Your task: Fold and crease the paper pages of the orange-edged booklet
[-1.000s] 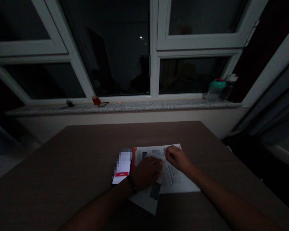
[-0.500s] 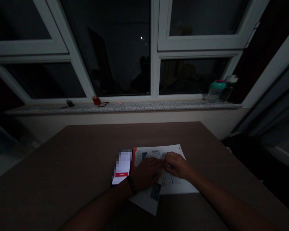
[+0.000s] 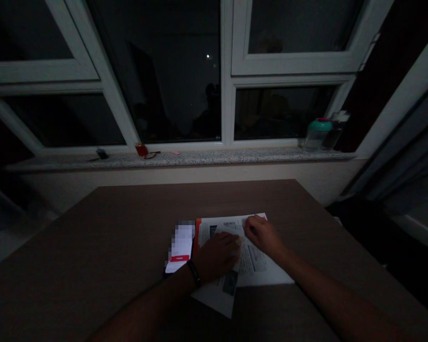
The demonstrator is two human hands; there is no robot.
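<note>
A printed sheet of paper (image 3: 253,275) with an orange left edge lies on the dark table, and a folded-over part (image 3: 217,299) crosses its lower left at a slant. My left hand (image 3: 216,254), wearing a dark wristband, is over the folded part. Its fingers close on the paper near a pale, pointed tip. Just right of them, my right hand (image 3: 262,232) rests over the sheet's upper right with curled fingers. Whatever its fingertips may hold is hidden. The two hands are apart.
Left of the paper lies a lit phone (image 3: 180,251), its screen partly blurred. Beyond the brown table (image 3: 128,213), the windowsill (image 3: 207,156) carries a small red object (image 3: 141,149), a dark little item (image 3: 102,153) and a bottle with a teal lid (image 3: 318,133).
My right hand has moved slightly up and right, away from the left fingertips. More print shows between the hands. My left hand and the folded paper stay nearly in place.
</note>
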